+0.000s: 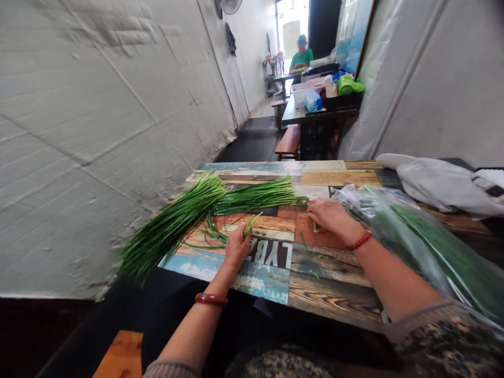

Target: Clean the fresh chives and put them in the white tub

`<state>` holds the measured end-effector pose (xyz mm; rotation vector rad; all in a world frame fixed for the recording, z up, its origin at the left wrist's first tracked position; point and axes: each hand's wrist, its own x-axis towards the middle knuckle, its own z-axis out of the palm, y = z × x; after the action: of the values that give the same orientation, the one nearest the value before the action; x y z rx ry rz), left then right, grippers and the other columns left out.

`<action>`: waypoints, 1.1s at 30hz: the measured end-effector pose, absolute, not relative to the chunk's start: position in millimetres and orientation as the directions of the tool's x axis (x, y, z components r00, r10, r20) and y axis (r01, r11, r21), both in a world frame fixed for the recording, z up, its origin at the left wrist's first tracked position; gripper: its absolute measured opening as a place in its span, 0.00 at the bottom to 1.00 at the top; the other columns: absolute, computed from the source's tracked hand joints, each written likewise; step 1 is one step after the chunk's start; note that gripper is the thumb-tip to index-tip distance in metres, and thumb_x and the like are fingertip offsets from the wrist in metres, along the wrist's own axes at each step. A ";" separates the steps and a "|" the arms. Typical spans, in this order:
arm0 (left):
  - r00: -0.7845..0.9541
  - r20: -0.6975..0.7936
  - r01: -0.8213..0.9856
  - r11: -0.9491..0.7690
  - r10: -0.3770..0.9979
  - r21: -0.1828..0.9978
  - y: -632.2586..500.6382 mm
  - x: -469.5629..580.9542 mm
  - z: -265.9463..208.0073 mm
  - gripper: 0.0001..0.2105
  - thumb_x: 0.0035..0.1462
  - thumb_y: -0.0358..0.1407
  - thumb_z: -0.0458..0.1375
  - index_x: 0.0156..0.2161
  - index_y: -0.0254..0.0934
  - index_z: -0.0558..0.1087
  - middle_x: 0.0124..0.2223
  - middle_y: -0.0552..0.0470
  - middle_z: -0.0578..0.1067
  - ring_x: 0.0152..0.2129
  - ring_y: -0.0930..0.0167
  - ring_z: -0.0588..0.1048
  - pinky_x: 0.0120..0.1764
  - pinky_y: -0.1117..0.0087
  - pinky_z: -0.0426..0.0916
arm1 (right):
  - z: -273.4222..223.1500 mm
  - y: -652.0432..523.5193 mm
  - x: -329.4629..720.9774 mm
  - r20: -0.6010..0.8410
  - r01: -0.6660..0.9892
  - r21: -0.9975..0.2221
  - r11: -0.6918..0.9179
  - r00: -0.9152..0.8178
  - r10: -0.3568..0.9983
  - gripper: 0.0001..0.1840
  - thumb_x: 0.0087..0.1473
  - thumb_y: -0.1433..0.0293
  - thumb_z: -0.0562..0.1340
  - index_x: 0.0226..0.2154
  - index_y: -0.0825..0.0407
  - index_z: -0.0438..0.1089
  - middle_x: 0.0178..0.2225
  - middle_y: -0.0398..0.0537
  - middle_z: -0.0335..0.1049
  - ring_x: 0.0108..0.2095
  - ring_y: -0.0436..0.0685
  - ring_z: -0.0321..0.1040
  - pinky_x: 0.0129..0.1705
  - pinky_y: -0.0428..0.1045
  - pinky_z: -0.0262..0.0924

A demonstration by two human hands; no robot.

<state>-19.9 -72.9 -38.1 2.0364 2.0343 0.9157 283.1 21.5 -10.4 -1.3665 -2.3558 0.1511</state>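
My left hand (237, 244) is closed round a small bunch of garlic chives (212, 232), its pale ends sticking out past the thumb and its green leaves trailing left over the table. My right hand (328, 215) is low over the tabletop with its fingers bent together; what they hold, if anything, is hidden. Just left of those fingers are the ends of a loose row of chives (260, 194). A large pile of chives (173, 226) lies at the left, its leaf tips hanging over the table's edge. Small green scraps (315, 274) lie near my right hand.
A clear plastic bag (429, 236) of long greens lies at the right, with a whitish cloth (444, 181) behind it. The plank-patterned table (331, 294) stands near the left wall (98, 131). Farther back are a loaded table (291, 113), a bench (290, 139) and a seated person (302, 58).
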 end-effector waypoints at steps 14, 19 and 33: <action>-0.203 0.359 0.811 -0.049 0.911 0.583 -73.4 -23.6 -52.3 0.11 0.61 0.41 0.48 0.41 0.40 0.70 0.39 0.48 0.77 0.38 0.66 0.75 0.41 0.69 0.67 | 8.6 39.5 263.1 0.464 0.662 -0.413 0.625 -0.437 0.770 0.16 0.62 0.66 0.53 0.47 0.50 0.71 0.47 0.51 0.75 0.49 0.59 0.69 0.53 0.54 0.60; -0.140 0.311 0.799 -0.079 0.940 0.596 -79.1 -21.0 -41.9 0.11 0.63 0.41 0.46 0.36 0.40 0.69 0.29 0.53 0.72 0.28 0.70 0.72 0.34 0.72 0.64 | -0.5 61.9 232.4 0.353 0.825 -0.241 0.512 -0.417 0.838 0.14 0.61 0.69 0.56 0.46 0.50 0.71 0.47 0.53 0.74 0.49 0.62 0.67 0.50 0.55 0.57; -0.164 0.380 0.568 -0.228 0.910 0.791 -30.6 -20.1 10.0 0.13 0.63 0.41 0.49 0.34 0.36 0.72 0.30 0.54 0.73 0.30 0.72 0.71 0.34 0.73 0.62 | -6.1 64.2 223.0 0.425 0.515 -0.722 0.463 -0.198 0.883 0.10 0.55 0.62 0.61 0.32 0.51 0.73 0.33 0.47 0.73 0.33 0.55 0.67 0.37 0.50 0.60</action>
<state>-20.1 -30.6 10.0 1.7564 1.6814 1.3502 223.0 64.2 -6.1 -1.1776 -1.8584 0.5437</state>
